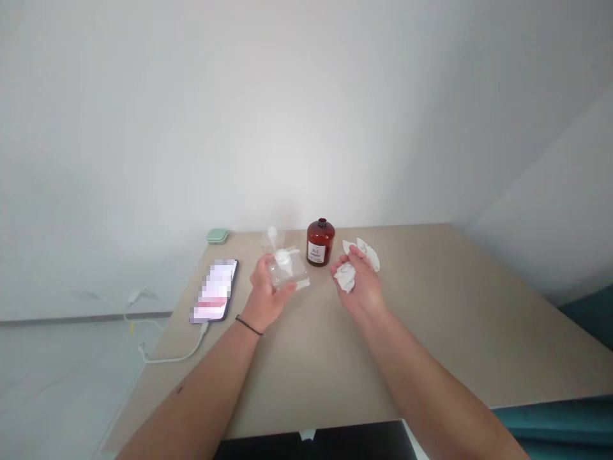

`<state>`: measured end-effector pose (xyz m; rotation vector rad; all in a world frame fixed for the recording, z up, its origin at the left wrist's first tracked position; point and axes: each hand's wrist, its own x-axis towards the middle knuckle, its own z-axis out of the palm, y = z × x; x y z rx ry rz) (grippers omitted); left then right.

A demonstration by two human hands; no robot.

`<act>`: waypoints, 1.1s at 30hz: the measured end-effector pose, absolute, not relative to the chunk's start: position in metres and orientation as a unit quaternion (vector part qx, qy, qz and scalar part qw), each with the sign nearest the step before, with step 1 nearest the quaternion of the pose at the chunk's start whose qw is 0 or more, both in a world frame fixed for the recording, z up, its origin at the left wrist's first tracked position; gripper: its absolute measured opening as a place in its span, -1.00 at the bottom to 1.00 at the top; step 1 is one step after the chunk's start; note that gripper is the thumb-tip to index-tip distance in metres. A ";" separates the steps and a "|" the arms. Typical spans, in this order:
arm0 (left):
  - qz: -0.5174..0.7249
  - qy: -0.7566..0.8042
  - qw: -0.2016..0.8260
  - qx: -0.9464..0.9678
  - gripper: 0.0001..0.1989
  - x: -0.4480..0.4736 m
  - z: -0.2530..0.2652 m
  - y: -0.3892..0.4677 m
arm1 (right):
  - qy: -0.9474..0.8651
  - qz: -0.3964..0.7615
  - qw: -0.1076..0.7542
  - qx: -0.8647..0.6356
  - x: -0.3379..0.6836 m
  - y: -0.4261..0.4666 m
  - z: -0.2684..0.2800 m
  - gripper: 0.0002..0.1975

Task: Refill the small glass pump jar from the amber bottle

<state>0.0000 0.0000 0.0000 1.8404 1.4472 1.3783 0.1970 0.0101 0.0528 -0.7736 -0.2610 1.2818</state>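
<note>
I log left hand [265, 299]: fingers clamped on clear container [295, 271]. Right hand [364, 291]: fingers curled round crumpled tissue [345, 278], near brown bottle [320, 241] upright on desk [316, 358].

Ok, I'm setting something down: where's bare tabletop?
Widest: tabletop right of the right hand. Smaller: between the forearms, nearer than the brown bottle. Crowded: around that bottle, the clear pump bottle and tissues; leftward, the smartphone and cable.
</note>
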 end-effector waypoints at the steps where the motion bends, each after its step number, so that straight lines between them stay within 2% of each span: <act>1: 0.487 0.538 0.200 0.659 -0.32 -0.005 0.003 0.003 | -0.122 0.575 0.727 -0.354 0.204 0.013 0.053 -0.78; 5: 0.425 0.582 0.166 0.673 -0.44 -0.021 0.010 0.013 | -0.150 0.550 0.730 -0.376 0.233 0.026 0.050 -0.81; 10: 0.329 0.598 0.130 0.719 -0.52 -0.030 0.006 0.019 | -0.243 0.459 0.735 -0.435 0.254 0.039 0.039 -0.82; 14: 0.273 0.599 0.117 0.743 -0.54 -0.031 0.001 0.020 | -0.330 0.380 0.698 -0.509 0.258 0.043 0.029 -0.82; 17: 0.257 0.603 0.119 0.746 -0.51 -0.031 0.001 0.022 | -0.430 0.309 0.630 -0.569 0.255 0.042 0.024 -0.69; 22: 0.241 0.605 0.121 0.749 -0.41 -0.034 0.002 0.023 | -0.564 0.205 0.529 -0.600 0.239 0.046 0.031 -0.27; 26: 0.242 0.595 0.124 0.756 -0.39 -0.036 0.005 0.022 | -0.599 0.218 0.497 -0.588 0.222 0.059 0.041 0.02; 29: 0.248 0.593 0.127 0.755 -0.38 -0.039 0.007 0.022 | -0.625 0.222 0.460 -0.590 0.215 0.068 0.044 0.08; 33: 0.279 0.580 0.131 0.754 -0.34 -0.043 0.005 0.023 | -0.632 0.222 0.434 -0.603 0.211 0.075 0.048 -0.04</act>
